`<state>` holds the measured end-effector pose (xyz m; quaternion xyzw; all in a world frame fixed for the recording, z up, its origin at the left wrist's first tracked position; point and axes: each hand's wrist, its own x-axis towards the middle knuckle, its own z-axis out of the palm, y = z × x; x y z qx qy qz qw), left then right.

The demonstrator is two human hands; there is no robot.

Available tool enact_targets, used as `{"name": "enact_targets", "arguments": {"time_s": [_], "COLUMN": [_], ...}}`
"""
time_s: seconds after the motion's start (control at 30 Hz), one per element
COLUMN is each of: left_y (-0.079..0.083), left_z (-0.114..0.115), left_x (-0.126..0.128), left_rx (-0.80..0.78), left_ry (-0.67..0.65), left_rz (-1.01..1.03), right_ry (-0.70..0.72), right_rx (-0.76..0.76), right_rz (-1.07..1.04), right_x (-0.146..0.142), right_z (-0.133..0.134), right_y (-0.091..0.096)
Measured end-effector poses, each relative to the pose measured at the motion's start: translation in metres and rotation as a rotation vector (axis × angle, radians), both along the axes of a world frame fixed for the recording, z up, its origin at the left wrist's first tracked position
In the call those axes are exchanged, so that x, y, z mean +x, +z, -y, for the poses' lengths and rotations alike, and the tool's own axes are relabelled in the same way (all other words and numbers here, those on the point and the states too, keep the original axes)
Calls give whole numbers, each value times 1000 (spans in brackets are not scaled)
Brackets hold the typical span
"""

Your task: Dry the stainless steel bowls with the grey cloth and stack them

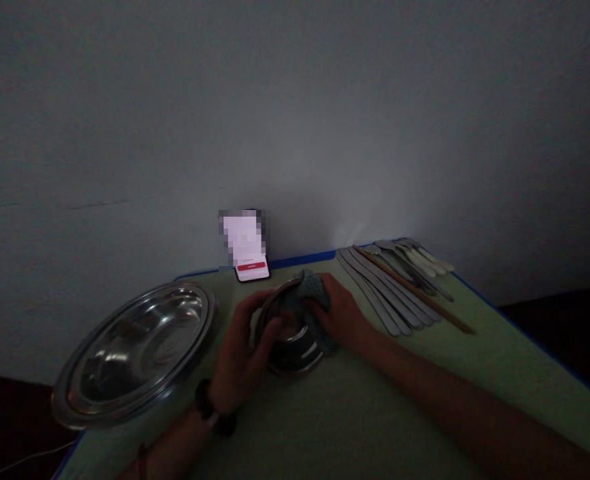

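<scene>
A small round metal bowl [295,357] is tilted on its side between my two hands, its inside partly facing me. My left hand [245,347] grips the bowl's left rim, with the thumb over the inside edge. In my right hand [342,310] is a bunched grey-blue cloth [311,293], pressed against the bowl's upper right rim. Part of the cloth hangs down along the bowl's right side. The fingers of my right hand are partly hidden behind the cloth.
Large oval metal trays [209,313], stacked, sit at the table's left edge. A lit phone [253,270] leans on the wall behind. To the right lie several table knives [385,300], a wooden stick [415,290] and white-handled cutlery [425,260]. The green tabletop [335,420] has blue edging.
</scene>
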<state>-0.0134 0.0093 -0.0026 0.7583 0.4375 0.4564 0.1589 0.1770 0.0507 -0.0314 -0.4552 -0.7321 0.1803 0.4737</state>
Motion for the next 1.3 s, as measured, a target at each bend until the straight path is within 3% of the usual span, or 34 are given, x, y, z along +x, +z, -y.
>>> {"name": "enact_targets", "arguments": {"time_s": [0.23, 0.47, 0.67, 0.77, 0.93, 1.03, 1.3], "left_y": [0, 1, 2, -1, -7, -7, -5], "left_z": [2, 0, 4, 3, -2, -4, -7], "left_x": [-4, -4, -1, 1, 6, 4, -6], "left_rx": [41, -40, -151, -62, 86, 89, 74], "left_ry": [-131, -192, -361, -324, -77, -67, -81], "left_rz": [-3, 194, 336, 262, -7, -82, 93], "right_ry": [33, 38, 22, 1, -46, -49, -33], "right_rx": [-20, -58, -3, 13, 29, 1, -3], "right_rz": [-12, -18, 16, 6, -44, -52, -27], "right_x": [-3, -6, -8, -6, -2, -2, -3], "right_z": [4, 6, 8, 6, 0, -1, 2], "right_y": [-1, 2, 3, 2, -1, -1, 0]}}
